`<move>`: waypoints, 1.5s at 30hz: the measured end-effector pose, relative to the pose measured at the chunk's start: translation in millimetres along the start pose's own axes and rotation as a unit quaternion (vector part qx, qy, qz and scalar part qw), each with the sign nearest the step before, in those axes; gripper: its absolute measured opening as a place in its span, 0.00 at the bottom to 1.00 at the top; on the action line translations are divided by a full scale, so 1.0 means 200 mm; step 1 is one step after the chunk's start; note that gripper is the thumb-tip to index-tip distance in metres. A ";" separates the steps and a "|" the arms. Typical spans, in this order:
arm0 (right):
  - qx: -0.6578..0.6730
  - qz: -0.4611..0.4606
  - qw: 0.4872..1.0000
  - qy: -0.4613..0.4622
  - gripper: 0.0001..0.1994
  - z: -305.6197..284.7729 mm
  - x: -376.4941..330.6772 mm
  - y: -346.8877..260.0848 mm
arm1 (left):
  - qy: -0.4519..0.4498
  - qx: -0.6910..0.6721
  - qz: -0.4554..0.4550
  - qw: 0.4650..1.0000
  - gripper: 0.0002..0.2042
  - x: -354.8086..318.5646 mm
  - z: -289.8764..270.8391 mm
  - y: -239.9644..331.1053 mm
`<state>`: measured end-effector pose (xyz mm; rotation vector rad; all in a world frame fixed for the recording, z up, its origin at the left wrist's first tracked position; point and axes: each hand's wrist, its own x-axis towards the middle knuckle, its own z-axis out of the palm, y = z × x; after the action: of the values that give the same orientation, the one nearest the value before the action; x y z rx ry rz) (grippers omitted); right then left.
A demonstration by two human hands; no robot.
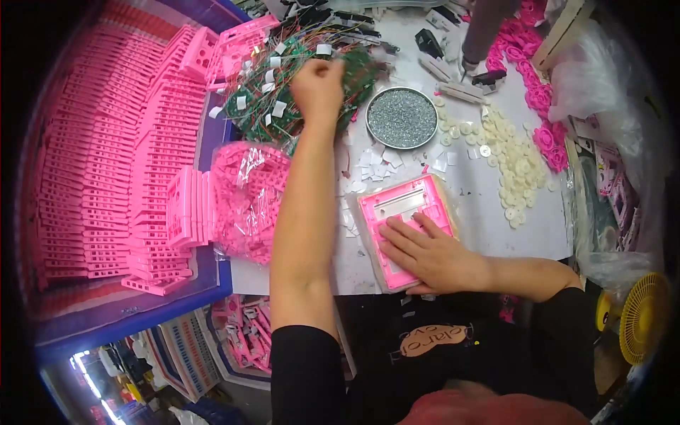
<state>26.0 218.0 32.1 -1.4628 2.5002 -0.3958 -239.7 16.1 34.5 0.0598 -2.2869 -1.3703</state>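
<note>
My left hand (pixel 318 88) reaches over a heap of green circuit boards (pixel 244 117) with thin wires and white tags. Its fingers are bent and drawn together; what is between them, if anything, I cannot make out. Just right of it, a green patch of the heap looks smeared by motion. My right hand (pixel 440 261) lies with fingers stretched out on a pink plastic casing (pixel 370 212), which has a silver strip near its far end. The casing rests on a pad wrapped in clear plastic (pixel 450 195) at the table's near side.
Rows of pink casings (pixel 106 156) fill a blue crate at left, beside a bag of pink parts (pixel 248 191). A round tin of small metal screws (pixel 402 117) stands mid-table. Cream discs (pixel 513 166), pink parts (pixel 528 78) and a dark upright tool (pixel 489 32) are right.
</note>
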 end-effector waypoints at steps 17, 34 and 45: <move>0.701 0.109 0.669 0.222 0.18 -0.26 0.21 0.19 | -0.113 -0.080 0.129 0.982 0.22 -1.20 -0.80 0.37; 0.703 0.079 0.702 0.076 0.46 -0.25 0.20 0.04 | -0.398 -0.556 -0.369 0.630 0.28 -1.21 -0.90 0.23; 0.713 0.009 0.701 0.003 0.50 -0.30 0.16 0.12 | -0.307 -0.618 -0.387 0.611 0.17 -1.32 -0.81 0.14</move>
<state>-28.3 207.6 77.8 -0.6568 1.2597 -1.7489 66.1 -31.8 22.9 0.1467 -1.0335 -3.5853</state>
